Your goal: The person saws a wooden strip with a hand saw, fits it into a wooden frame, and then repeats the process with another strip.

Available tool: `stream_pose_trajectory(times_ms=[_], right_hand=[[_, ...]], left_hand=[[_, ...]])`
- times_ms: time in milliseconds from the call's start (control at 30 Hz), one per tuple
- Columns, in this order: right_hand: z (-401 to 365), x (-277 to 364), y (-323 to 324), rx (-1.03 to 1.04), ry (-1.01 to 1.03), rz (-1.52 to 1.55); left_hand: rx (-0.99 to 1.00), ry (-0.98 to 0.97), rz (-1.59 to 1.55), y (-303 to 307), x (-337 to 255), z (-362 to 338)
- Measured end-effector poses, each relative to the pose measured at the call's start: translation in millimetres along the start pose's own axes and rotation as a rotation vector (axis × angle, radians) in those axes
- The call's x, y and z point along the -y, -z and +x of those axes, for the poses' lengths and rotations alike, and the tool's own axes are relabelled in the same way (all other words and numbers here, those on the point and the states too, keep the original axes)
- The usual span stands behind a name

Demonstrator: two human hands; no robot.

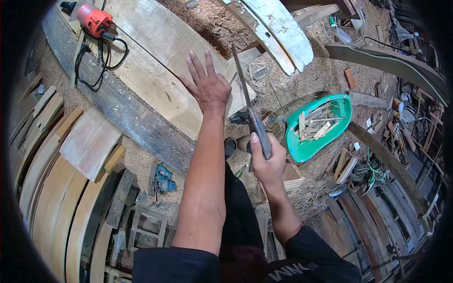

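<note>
My left hand [211, 89] lies flat with fingers spread on a pale wooden board [165, 35], close to its right end. A short pale wood piece [240, 96] shows beside the wrist. My right hand [269, 158] is wrapped round the handle of a handsaw [245, 85], thumb along the top. Its long dark blade is seen nearly edge-on, pointing up and away, and overlaps the right end of the wood in this view.
A red power tool [96, 21] with a black cord lies on the boards at upper left. A green tub [302, 154] of wood offcuts stands at right. A blue power tool [164, 179] sits on the shavings-covered floor. Curved planks [61, 198] are stacked at left.
</note>
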State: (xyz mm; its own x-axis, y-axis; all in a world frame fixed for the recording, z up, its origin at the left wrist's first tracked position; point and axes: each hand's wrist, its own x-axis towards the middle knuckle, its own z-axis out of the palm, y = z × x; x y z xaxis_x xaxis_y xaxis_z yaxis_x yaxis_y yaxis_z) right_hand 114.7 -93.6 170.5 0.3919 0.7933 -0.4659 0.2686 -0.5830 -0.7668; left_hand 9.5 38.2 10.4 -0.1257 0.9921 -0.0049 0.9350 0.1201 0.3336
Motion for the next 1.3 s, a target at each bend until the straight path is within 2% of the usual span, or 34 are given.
stream_pose_trajectory(times_ms=[100,233,367,400,500,633,767,833,933,1033,1167,1300], right_hand=[[0,-3,-1,-0.012,0.069,-0.048],[27,8,-11,-0.033,0.037,-0.045],[-21,-7,1,-0.077,0.094,-0.007],[-28,-7,4,-0.067,0.053,-0.098],[-5,-12,-1,-0.083,0.017,-0.003],[27,-10,-19,-0.059,0.062,-0.033],[-27,-19,-8,-0.088,0.032,-0.033],[-21,-25,-12,-0.110,0.043,-0.028],[41,-13,-30,-0.113,0.171,-0.079],[38,-7,-25,-0.083,0.145,-0.088],[-20,-17,-1,-0.082,0.060,0.010],[18,-20,-18,-0.042,0.132,-0.034]], left_hand=[[0.010,0.005,0.015,0,-1,0],[0.014,0.002,0.040,-1,0,-2],[0.025,0.002,0.038,-2,-1,1],[0.041,0.008,0.040,-1,0,1],[0.043,0.010,0.025,0,-1,1],[0.023,0.004,0.013,-1,-1,0],[0.026,0.003,0.002,-1,2,1],[0.039,0.001,-0.017,0,-1,-6],[0.020,0.006,-0.018,1,1,-2],[0.016,0.005,-0.008,-2,-2,0],[0.038,0.015,0.001,0,0,-1],[0.007,0.008,0.029,-3,0,0]])
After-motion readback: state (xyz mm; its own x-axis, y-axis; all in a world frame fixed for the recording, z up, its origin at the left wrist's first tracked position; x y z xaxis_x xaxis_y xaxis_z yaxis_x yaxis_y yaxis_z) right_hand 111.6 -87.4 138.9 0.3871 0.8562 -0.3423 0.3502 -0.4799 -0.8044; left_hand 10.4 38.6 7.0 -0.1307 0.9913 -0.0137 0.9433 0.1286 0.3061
